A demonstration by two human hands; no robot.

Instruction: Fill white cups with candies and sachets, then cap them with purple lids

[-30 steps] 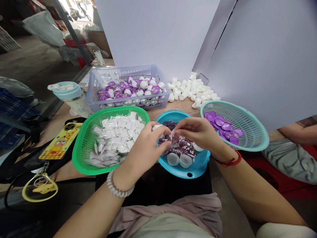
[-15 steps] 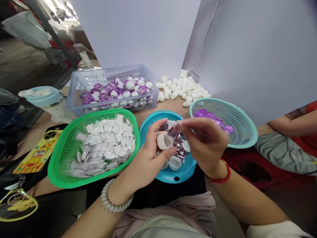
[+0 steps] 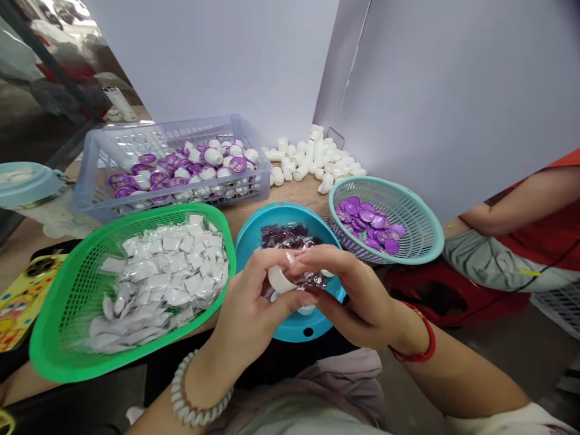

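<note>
My left hand [image 3: 254, 296] is closed around a small white plastic cup [image 3: 278, 280], its mouth turned toward the right. My right hand [image 3: 362, 296] curves in from the other side, fingertips meeting the left ones at the cup's rim. Between its fingers and thumb, at the cup's mouth, shows a small shiny clear packet [image 3: 312, 279], partly hidden. Below both hands sits a blue basin [image 3: 247, 232] holding dark, shiny wrapped packets [image 3: 283, 234] and some white cups, mostly covered by my hands.
Left stands a green basket [image 3: 49, 338] of white sachets [image 3: 167, 260]. Behind it, a clear crate [image 3: 86, 175] holds purple-lidded white capsules [image 3: 199, 163]. Loose white cups [image 3: 317, 154] lie by the wall. Right, a pale teal basket [image 3: 426, 223] holds purple lids [image 3: 371, 223]. A person's arm [image 3: 521, 187] is at far right.
My right hand has lowered the small packet to the mouth of the cup, and both hands have come together. The view has shifted, so the baskets appear further left.
</note>
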